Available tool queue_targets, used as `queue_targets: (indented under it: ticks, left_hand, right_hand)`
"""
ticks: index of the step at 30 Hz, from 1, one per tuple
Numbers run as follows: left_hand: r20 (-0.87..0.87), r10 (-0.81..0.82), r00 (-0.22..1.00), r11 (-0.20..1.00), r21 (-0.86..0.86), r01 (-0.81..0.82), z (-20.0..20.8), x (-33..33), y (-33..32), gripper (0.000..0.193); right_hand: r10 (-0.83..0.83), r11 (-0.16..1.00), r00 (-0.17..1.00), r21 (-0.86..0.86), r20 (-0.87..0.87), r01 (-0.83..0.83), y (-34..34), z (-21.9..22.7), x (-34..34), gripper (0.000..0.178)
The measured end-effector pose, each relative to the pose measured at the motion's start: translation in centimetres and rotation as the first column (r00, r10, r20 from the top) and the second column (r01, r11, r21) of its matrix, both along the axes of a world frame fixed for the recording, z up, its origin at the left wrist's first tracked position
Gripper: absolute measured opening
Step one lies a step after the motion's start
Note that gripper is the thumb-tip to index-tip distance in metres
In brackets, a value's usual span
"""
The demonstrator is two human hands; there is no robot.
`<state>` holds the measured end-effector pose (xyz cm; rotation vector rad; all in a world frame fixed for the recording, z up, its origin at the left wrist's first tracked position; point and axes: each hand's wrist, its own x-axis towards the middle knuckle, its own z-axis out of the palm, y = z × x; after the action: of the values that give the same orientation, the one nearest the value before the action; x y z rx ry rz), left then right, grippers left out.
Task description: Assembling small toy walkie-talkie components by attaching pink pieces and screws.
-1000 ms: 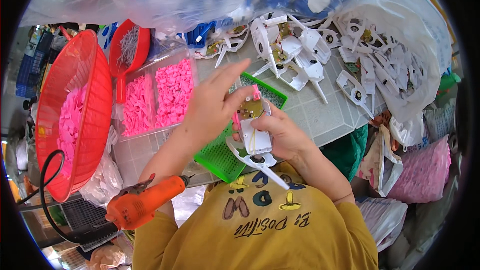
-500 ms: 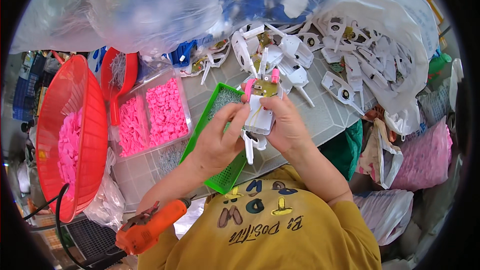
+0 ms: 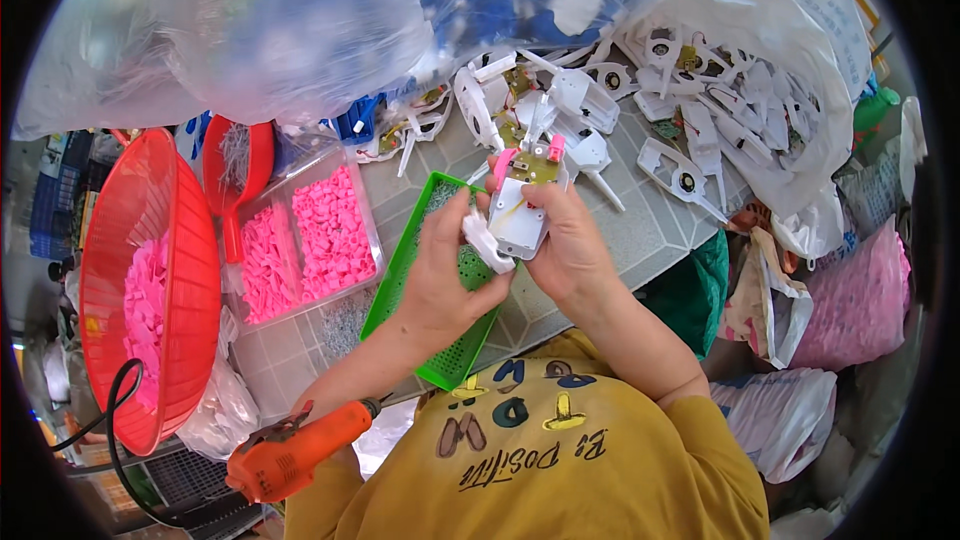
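My right hand (image 3: 568,248) grips a white plastic housing (image 3: 520,223) with its inside facing up. Inside it are a circuit board (image 3: 536,169), thin wires, a pink strip (image 3: 503,164) along one side and a pink button-like piece (image 3: 557,145). My left hand (image 3: 438,268) holds a smaller white plastic piece (image 3: 486,244) close against the housing's left side; the fingers partly hide it. Beneath the left hand stands a long green basket (image 3: 408,245) with small metal screws (image 3: 441,194) at its far end.
White plastic housings (image 3: 590,105) pile up beyond my hands; more fill a white sack (image 3: 790,40). At left are a clear box (image 3: 372,215) of pink parts, a red scoop (image 3: 232,225) and a red basket (image 3: 190,340). An orange power screwdriver (image 3: 300,455) hangs near my left forearm.
My left hand has turned and opened out beside the housing, and the smaller white piece has swung up from below to its left side. The right hand keeps its grip.
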<state>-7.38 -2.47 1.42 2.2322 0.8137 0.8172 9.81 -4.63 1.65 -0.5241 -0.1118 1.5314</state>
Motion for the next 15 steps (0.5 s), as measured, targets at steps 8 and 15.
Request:
queue_targets:
  ticks: [8,15]
  left_hand:
    - [0.367,0.084,0.927,0.656,-0.721,0.226,1.7,-0.6,1.5,0.074]
    - [0.411,0.095,0.907,0.603,-0.749,0.276,0.1,-1.0,2.0,0.075]
  right_hand:
    - [-0.048,0.998,0.917,0.046,0.396,0.032,-1.1,-0.5,-0.6,0.058]
    - [-0.028,1.000,0.701,0.028,0.713,0.012,-0.9,-0.5,-1.2,0.056]
